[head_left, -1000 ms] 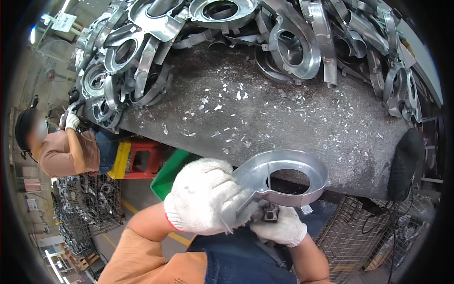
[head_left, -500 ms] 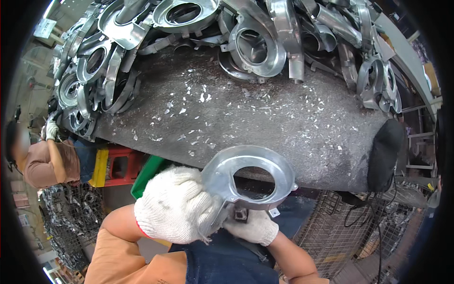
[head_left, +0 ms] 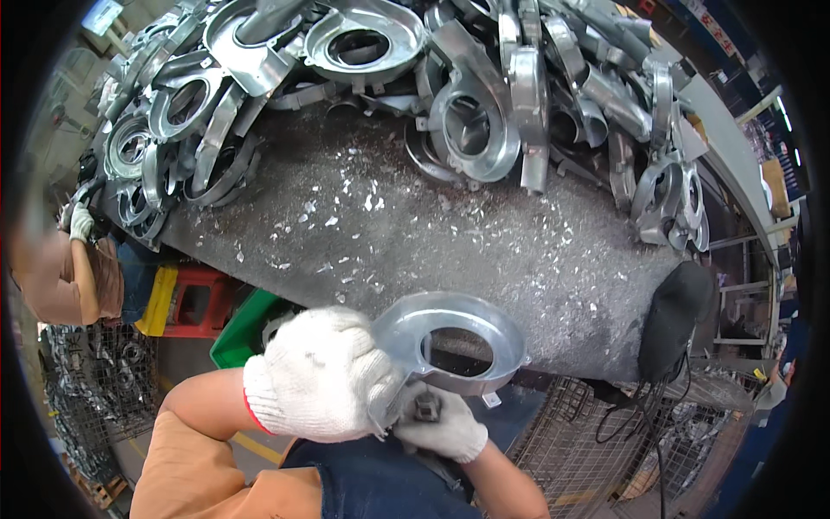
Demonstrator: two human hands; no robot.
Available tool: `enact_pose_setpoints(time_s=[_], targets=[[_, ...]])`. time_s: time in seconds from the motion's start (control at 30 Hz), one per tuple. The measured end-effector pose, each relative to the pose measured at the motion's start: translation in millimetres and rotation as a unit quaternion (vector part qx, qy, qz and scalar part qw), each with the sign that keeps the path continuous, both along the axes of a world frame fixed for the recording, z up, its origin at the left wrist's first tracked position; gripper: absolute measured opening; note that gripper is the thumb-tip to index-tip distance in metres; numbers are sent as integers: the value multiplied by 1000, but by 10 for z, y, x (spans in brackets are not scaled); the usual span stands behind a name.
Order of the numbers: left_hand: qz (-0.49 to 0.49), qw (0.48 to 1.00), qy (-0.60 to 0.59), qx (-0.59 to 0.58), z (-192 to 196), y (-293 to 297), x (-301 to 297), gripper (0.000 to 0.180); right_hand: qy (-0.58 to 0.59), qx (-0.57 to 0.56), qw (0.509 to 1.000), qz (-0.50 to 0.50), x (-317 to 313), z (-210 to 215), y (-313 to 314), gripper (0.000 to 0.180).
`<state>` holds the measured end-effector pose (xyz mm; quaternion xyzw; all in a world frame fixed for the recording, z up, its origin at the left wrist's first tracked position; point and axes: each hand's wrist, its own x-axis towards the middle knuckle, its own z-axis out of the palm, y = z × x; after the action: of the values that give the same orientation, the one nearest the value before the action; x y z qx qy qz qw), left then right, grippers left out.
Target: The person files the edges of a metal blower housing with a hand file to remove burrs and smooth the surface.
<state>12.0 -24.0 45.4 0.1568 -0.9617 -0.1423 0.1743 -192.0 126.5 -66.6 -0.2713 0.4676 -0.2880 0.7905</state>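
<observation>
Left glove: The white-gloved left hand has its fingers curled and clamped on the narrow end of a silvery metal housing; the fingertips are hidden.
Right glove: The right hand, also in white knit, closes its fingers around a dark piece with a squarish end, just beside the left fingers; its full shape is hidden.
Housing in hand: The round, open-centred casting extends right from the left fingers and sits just beyond the right ones, with a small tab at its near edge.
Worktop: A grey bench stretches beyond both sets of fingers, strewn with bright metal flakes.
Backdrop: Well beyond the fingers, a heap of similar castings crowds the bench's far side.
Left of the fingers: A green crate is nearest, then a red stool-like piece, with a co-worker well apart.
Right of the fingers: A wire mesh cage stands below the bench edge; a black cover caps the bench's end.
</observation>
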Motion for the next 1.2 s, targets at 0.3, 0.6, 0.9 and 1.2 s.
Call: enact_pose_setpoints(time_s=[0.3, 0.6, 0.9, 1.2], targets=[[2, 999, 34, 33, -159, 224, -36, 26, -77, 19, 963, -259, -15, -345, 200, 31], [202, 978, 40, -6, 95, -46, 413, 13, 347, -152, 925, 4, 189, -348, 357, 95], [603, 760, -198, 137, 144, 340, 2488, 18, 390, -261, 879, -84, -82, 80, 573, 89], [331, 939, 86, -27, -59, -289, 228, 31, 323, -126, 922, -171, -247, -286, 680, 98]])
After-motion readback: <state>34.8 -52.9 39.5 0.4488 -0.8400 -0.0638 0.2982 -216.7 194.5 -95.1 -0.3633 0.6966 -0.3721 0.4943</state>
